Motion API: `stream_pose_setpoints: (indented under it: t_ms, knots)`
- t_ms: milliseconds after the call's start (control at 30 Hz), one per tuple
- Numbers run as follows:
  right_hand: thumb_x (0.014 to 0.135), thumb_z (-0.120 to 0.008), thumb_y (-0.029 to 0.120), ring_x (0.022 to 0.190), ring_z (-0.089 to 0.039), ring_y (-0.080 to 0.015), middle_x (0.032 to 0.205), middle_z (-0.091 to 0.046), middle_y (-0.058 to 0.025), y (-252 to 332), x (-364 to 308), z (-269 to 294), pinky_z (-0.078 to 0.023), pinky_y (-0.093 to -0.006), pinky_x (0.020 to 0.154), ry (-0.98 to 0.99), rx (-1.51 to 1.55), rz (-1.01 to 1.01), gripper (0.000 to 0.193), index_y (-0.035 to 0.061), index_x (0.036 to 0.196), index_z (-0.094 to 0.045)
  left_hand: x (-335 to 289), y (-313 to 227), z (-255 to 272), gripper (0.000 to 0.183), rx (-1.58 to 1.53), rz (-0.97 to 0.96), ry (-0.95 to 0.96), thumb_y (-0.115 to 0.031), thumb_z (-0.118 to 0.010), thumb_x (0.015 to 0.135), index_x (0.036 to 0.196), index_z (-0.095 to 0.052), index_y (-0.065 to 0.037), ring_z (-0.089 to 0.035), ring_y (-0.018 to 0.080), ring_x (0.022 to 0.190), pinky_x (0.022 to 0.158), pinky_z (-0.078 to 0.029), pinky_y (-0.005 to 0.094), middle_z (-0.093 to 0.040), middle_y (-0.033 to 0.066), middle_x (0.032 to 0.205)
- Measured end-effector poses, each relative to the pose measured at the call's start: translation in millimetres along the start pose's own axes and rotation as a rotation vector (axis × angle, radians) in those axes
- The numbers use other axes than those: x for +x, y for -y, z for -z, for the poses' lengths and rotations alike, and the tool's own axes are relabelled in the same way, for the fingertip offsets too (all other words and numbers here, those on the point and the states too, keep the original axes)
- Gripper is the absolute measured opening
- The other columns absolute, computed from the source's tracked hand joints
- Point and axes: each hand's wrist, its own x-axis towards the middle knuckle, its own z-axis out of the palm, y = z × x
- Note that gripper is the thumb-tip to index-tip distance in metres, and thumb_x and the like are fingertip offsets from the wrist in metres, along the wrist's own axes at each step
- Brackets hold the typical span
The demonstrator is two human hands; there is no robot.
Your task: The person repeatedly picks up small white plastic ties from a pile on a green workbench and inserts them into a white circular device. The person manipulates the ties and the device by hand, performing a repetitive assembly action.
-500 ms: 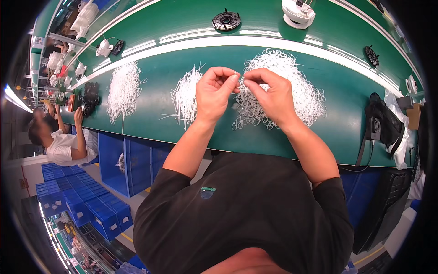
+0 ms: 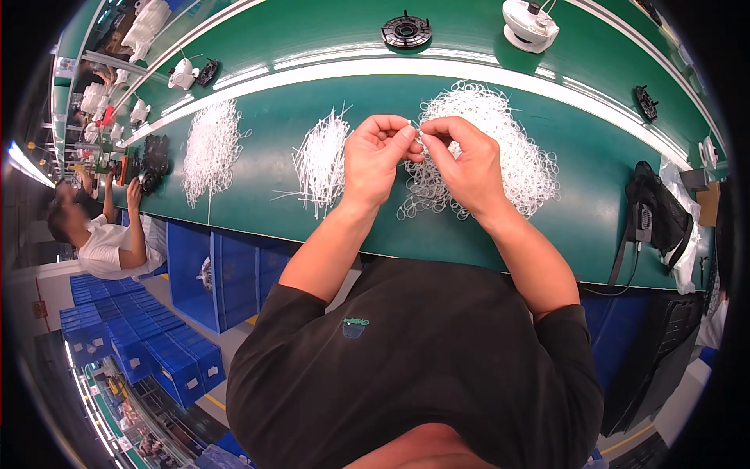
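Both my hands meet fingertip to fingertip above the green worktable [image 2: 266, 172], in front of the largest heap. My left hand [image 2: 379, 156] pinches a white cable tie, only a sliver of which shows between the fingers. Thumb and forefinger of my right hand [image 2: 465, 160] close on the same cable tie from the other side. Behind and beside the right hand spreads a big heap of looped white cable ties [image 2: 516, 148]. Left of my left hand lies a smaller pile of straight white cable ties [image 2: 319, 160]. Farther left is another pile of looped ties [image 2: 212, 152].
Beyond a pale rail, a green conveyor [image 2: 312, 39] carries a black round ribbed part [image 2: 406, 31] and a white motor-like unit [image 2: 530, 27]. A black bag [image 2: 656, 207] lies at the right. At the left sits a co-worker [image 2: 117, 246]; blue crates [image 2: 156, 344] stand below.
The parts on the conveyor have shifted to the right. My hands stay nearly in place, with their fingertips slightly closer together.
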Motion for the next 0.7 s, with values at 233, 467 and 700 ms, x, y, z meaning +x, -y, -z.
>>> stream_pose_setpoints:
  t_ms: [233, 467, 700]
  knots:
    - [0.084, -0.067, 0.002, 0.073, -0.068, -0.0237, 0.083, -0.069, -0.0114, -2.5, -1.2, 0.3, -0.054, -0.0330, 0.065, 0.012, -0.017, 0.025, 0.008, 0.0016, 0.092, -0.068, 1.1, 2.4, -0.7, 0.014, -0.023, 0.005, -0.002, -0.004, -0.066, 0.094, 0.103, -0.060, 0.005, -0.068, 0.0140, 0.072, 0.066, -0.061, 0.0274, -0.069, 0.0111, 0.086]
    - [0.085, -0.067, 0.004, 0.074, -0.069, -0.0236, 0.083, -0.070, -0.0123, -2.5, 0.1, 0.7, -0.055, -0.0331, 0.066, 0.030, -0.011, -0.030, 0.007, 0.0010, 0.092, -0.068, -3.0, 3.3, -1.5, 0.014, 0.080, -0.014, 0.013, -0.004, -0.066, 0.094, 0.104, -0.062, 0.005, -0.067, 0.0123, 0.073, 0.066, -0.059, 0.0257, -0.069, 0.0082, 0.086]
    - [0.086, -0.070, 0.005, 0.074, -0.070, -0.0240, 0.082, -0.071, -0.0119, -8.1, -2.0, 8.2, -0.055, -0.0325, 0.067, 0.077, -0.052, -0.108, 0.009, 0.0013, 0.094, -0.068, -4.3, 4.5, 0.7, 0.011, 0.429, -0.025, 0.146, -0.005, -0.066, 0.093, 0.102, -0.065, 0.002, -0.063, 0.0079, 0.073, 0.066, -0.053, 0.0225, -0.068, 0.0036, 0.087]
